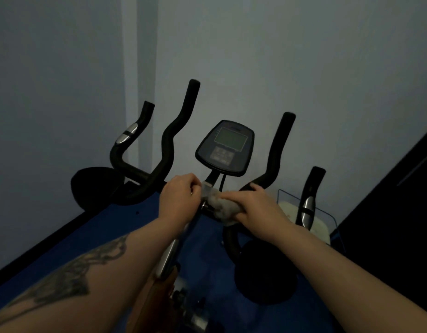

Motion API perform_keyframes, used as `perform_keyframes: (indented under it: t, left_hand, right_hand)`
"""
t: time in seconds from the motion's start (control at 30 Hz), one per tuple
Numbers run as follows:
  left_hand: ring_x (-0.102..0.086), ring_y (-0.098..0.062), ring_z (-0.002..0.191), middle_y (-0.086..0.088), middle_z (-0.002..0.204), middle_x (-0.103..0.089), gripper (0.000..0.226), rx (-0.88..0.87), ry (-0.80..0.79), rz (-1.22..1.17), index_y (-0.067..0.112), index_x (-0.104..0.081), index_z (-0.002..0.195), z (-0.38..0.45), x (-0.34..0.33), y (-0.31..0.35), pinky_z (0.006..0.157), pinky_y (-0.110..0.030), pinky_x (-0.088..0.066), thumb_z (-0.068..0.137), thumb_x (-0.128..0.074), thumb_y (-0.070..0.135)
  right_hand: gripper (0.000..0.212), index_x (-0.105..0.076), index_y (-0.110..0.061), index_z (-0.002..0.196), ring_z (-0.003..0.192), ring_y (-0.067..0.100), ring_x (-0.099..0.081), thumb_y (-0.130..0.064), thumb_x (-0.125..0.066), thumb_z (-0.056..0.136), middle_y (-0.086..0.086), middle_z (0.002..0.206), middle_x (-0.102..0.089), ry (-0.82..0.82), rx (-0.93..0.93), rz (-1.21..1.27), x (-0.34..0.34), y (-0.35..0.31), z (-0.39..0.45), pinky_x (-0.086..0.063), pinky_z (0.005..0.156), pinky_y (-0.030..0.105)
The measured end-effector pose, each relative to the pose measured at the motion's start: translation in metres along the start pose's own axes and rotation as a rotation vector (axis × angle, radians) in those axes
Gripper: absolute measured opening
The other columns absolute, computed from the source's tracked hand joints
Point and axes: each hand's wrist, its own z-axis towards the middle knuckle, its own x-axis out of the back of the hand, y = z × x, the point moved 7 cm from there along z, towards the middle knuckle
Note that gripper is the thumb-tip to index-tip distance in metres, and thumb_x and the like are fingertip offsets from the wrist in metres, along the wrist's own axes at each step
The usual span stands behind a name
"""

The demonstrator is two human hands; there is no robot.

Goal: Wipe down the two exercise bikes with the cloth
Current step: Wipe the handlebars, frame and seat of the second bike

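An exercise bike fills the middle of the view, with black curved handlebars [168,143] and a dark console [225,147] on a silver stem [170,251]. My left hand [180,193] grips the centre of the handlebar just left of the stem. My right hand [257,204] holds a grey cloth [222,207] wrapped round the bar to the right of the stem. Both hands sit close together, the cloth between them. Silver pulse pads show on the outer grips [126,135]. Only one bike is in view.
A pale wall stands right behind the bike. Blue floor [107,234] lies below. A clear container with something white in it [320,227] sits at the right, beside a dark panel [395,200]. The bike's dark base parts lie low at left and right.
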Motion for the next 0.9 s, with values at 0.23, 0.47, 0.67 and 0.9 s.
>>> perform_keyframes:
  t: [0.23,0.47,0.67,0.9]
  left_hand:
    - [-0.06,-0.016,0.087,0.002,0.095,-0.066,0.021,-0.016,-0.068,0.057,0.019,-0.067,0.103,0.003,-0.006,0.009,0.074,-0.036,-0.051,0.091,-0.049,0.017]
    - [-0.062,-0.027,0.088,-0.006,0.096,-0.067,0.017,0.013,-0.301,-0.064,0.02,-0.056,0.105,-0.012,-0.064,0.063,0.083,-0.04,-0.049,0.097,-0.042,0.023]
    - [-0.06,-0.029,0.085,-0.006,0.095,-0.063,0.009,-0.116,-0.204,0.283,0.02,-0.038,0.093,-0.024,-0.082,0.07,0.067,-0.033,-0.03,0.099,-0.031,0.019]
    - [-0.059,-0.031,0.076,-0.008,0.078,-0.066,0.021,-0.023,-0.144,0.116,0.019,-0.041,0.082,-0.025,-0.073,0.07,0.067,-0.032,-0.028,0.1,-0.03,0.021]
  right_hand:
    - [0.059,-0.052,-0.04,0.134,0.111,0.016,-0.059,-0.008,-0.065,0.086,-0.005,0.125,-0.064,0.133,-0.169,0.158,0.043,0.047,-0.057,-0.05,0.094,0.04]
    - [0.021,-0.057,-0.041,0.111,0.106,0.012,-0.059,-0.045,-0.062,0.09,-0.009,0.112,-0.064,-0.312,-0.386,0.319,-0.008,0.067,-0.067,-0.048,0.093,0.03]
    - [0.046,-0.041,-0.021,0.141,0.12,0.02,-0.052,-0.041,-0.047,0.1,0.004,0.136,-0.054,-0.459,-0.372,0.391,-0.044,0.057,-0.039,-0.037,0.107,0.035]
    - [0.033,-0.053,-0.023,0.119,0.09,0.015,-0.053,-0.047,-0.048,0.097,0.001,0.114,-0.061,-0.49,-0.321,0.093,-0.031,0.081,-0.046,-0.037,0.072,0.026]
